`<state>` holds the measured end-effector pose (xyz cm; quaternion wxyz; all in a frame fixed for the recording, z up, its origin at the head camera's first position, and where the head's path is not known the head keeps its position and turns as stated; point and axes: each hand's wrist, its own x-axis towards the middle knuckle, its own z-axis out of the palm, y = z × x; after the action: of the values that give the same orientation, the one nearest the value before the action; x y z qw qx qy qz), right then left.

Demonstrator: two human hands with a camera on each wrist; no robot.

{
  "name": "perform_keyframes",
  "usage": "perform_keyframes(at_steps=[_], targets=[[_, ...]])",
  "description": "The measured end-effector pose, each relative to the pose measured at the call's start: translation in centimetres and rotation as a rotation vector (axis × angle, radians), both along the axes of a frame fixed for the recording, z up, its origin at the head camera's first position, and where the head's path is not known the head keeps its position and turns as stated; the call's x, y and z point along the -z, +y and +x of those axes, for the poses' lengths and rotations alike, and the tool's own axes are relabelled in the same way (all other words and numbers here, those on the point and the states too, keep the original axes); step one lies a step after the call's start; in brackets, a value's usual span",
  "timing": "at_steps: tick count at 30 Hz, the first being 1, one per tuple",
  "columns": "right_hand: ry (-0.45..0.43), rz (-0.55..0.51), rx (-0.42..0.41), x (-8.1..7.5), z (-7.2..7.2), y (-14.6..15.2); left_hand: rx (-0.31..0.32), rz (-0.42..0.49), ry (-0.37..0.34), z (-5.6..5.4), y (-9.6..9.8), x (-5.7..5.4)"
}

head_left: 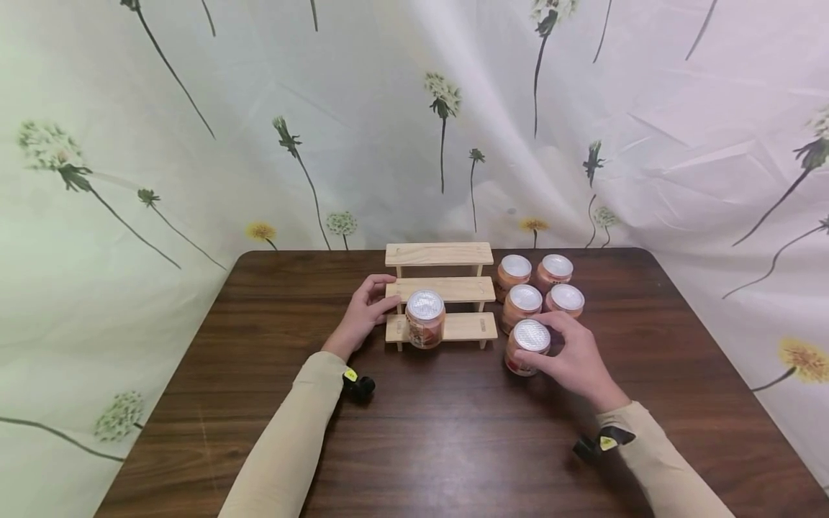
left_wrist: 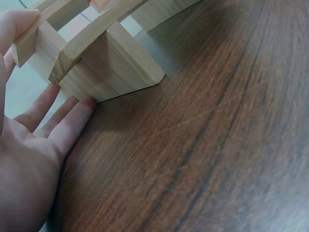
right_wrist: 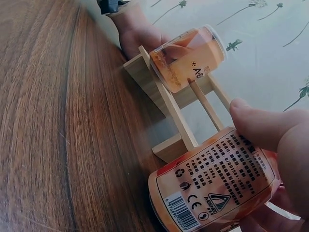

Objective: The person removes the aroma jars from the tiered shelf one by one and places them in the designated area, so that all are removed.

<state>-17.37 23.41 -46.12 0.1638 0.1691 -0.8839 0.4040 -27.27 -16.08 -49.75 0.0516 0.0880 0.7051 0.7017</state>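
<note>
A jar (head_left: 424, 324) with a silvery lid and orange label stands on the left part of the lowest shelf of a three-step wooden rack (head_left: 463, 327). My left hand (head_left: 364, 316) holds the rack's left end. In the left wrist view, its fingers (left_wrist: 72, 125) touch the wooden side near the tabletop. To the right of the rack, my right hand (head_left: 573, 360) grips a second jar (head_left: 527, 349) between thumb and fingers. That jar's label (right_wrist: 212, 183), with a barcode and printed text, faces the right wrist camera. Whether its base touches the table is unclear.
Several similar jars, among them a front one (head_left: 522, 302) and a back one (head_left: 555, 270), stand grouped right of the rack. The dark wooden table (head_left: 421, 432) ends at a flower-printed curtain (head_left: 388, 144) behind.
</note>
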Motion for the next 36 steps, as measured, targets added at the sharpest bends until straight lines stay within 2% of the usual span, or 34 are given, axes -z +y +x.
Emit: perform_keyframes(at_steps=[10, 24, 36], targets=[[-0.034, 0.011, 0.008, 0.3, 0.0, 0.5, -0.009, -0.014, 0.003, 0.0, -0.1, 0.0], [-0.156, -0.003, -0.006, 0.4, -0.2, 0.9, -0.013, -0.037, -0.006, 0.1, -0.1, -0.1], [-0.16, -0.013, -0.036, 0.4, -0.3, 1.3, -0.013, -0.032, 0.004, -0.1, -0.1, 0.1]])
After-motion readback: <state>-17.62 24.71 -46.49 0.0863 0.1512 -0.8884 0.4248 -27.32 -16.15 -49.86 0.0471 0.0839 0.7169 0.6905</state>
